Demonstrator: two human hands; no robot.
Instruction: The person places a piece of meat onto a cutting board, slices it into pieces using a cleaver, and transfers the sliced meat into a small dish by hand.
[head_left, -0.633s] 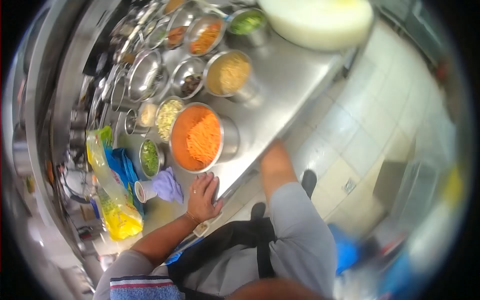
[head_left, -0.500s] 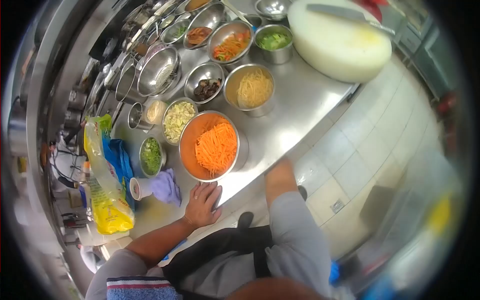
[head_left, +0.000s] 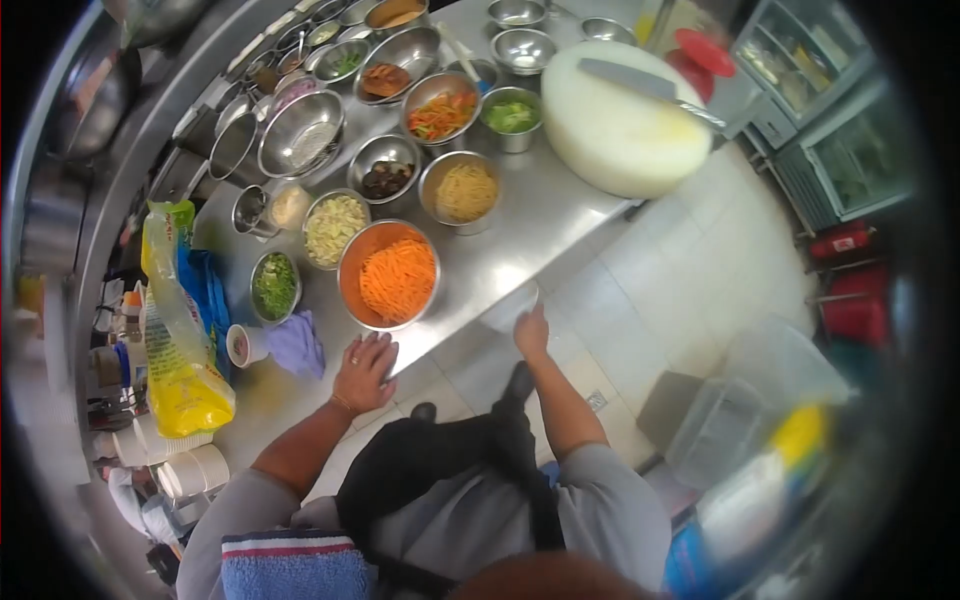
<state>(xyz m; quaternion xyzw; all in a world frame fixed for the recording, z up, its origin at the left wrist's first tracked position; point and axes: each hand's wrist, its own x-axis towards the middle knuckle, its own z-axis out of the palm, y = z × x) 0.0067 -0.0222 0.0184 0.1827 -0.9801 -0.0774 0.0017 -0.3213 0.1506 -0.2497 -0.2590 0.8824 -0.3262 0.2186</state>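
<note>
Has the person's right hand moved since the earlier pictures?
Yes, outward. The steel counter hid it earlier; now the right hand shows beyond the counter's edge, gripping what looks like a pale bowl.

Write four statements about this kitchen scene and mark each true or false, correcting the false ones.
1. The knife lies on the thick white board. True.
2. The left hand is holding the purple cloth. False: it rests at the counter's edge, near the orange shreds.
3. The right hand is resting on the board. False: it is out past the counter's edge.
4. The noodle-like strands are in a metal container. True.
</note>
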